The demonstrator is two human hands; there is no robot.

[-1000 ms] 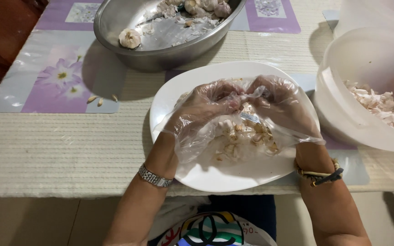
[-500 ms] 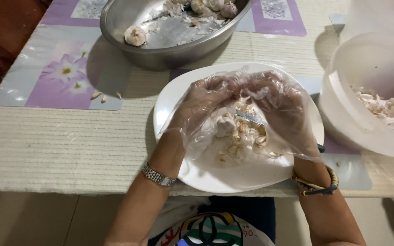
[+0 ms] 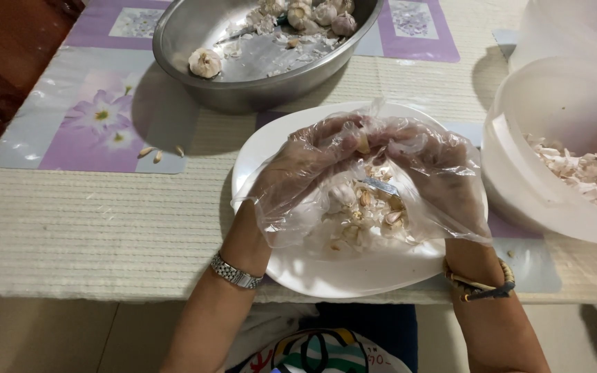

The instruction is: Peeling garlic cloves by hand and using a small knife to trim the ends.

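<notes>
Both my hands wear loose clear plastic gloves and hover over a white plate (image 3: 312, 276). My left hand (image 3: 305, 166) and my right hand (image 3: 437, 173) meet fingertip to fingertip on a small garlic clove (image 3: 363, 144). A short knife blade (image 3: 380, 186) shows under my right hand; I cannot tell how it is held. Beneath the hands lies a heap of garlic cloves and skins (image 3: 364, 214) on the plate.
A steel bowl (image 3: 195, 34) with whole garlic bulbs (image 3: 205, 62) and skins stands behind the plate. A white plastic tub (image 3: 519, 179) with garlic peel sits at the right. Loose cloves (image 3: 153, 153) lie on a purple flowered placemat (image 3: 84, 117).
My hands have stayed together over the plate, shifting slightly as the fingers work at the clove. The view moved a little closer.
</notes>
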